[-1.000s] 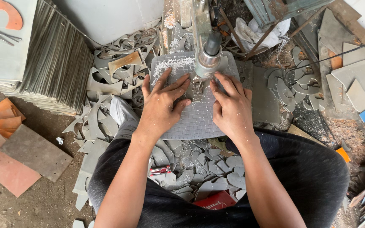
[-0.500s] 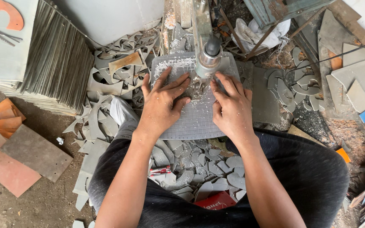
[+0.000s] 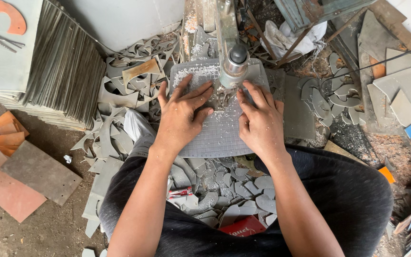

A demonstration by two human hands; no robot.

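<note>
A grey gridded sheet [image 3: 217, 138] lies flat on a small saw table under the metal arm and head of a cutting machine [image 3: 233, 59]. My left hand [image 3: 181, 116] presses flat on the sheet to the left of the blade, fingers spread. On the right of the blade, my right hand [image 3: 261, 121] presses down the same way. Pale dust [image 3: 197, 72] covers the sheet's far part and my fingers. The blade's point of contact sits between my fingertips, partly hidden by the machine head.
Grey offcuts [image 3: 120, 95] litter the floor to the left and between my knees [image 3: 236, 195]. A tall stack of thin grey sheets [image 3: 58, 76] stands at left, orange and brown boards [image 3: 10, 181] below it. More cut pieces [image 3: 329, 97] and scrap lie at right.
Both hands stay pressed on the sheet with only a slight shift of the fingers around the blade. Nothing else has moved.
</note>
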